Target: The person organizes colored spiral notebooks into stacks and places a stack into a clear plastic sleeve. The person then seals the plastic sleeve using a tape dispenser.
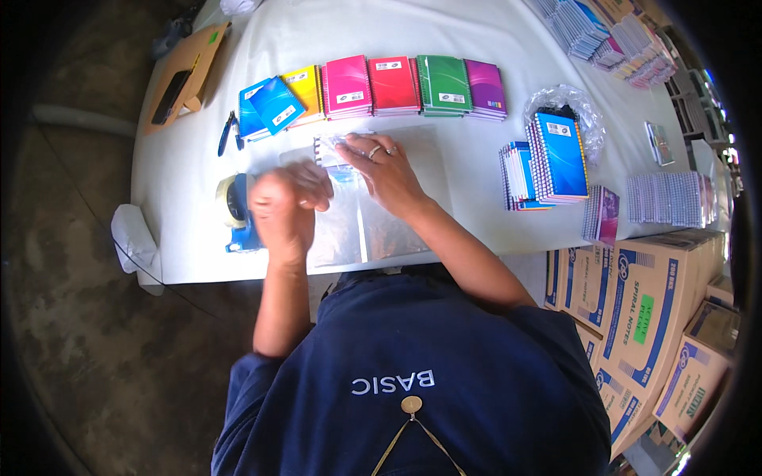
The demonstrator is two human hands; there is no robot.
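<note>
My right hand [387,176], with a ring on one finger, lies with its fingers stretched out on a clear plastic bag [385,238] spread on the table. Under those fingers is a pale spiral-bound pad [327,152]; its coil shows at the left edge, and the rest is partly hidden by plastic and glare. To the left, my left hand [284,200] is raised just over the bag's left side. Motion smears its bent fingers, so whether they hold anything is unclear. Beside that hand stands a blue tape dispenser [240,222] with a roll of tape, partly covered by the hand.
A row of stacked spiral notebooks [395,85] in several colours lies beyond my hands. More notebooks [562,159] stand at right by crumpled plastic wrap [597,127]. Pens [228,135] and a brown clipboard [190,67] lie left. Cardboard boxes [635,317] fill the lower right.
</note>
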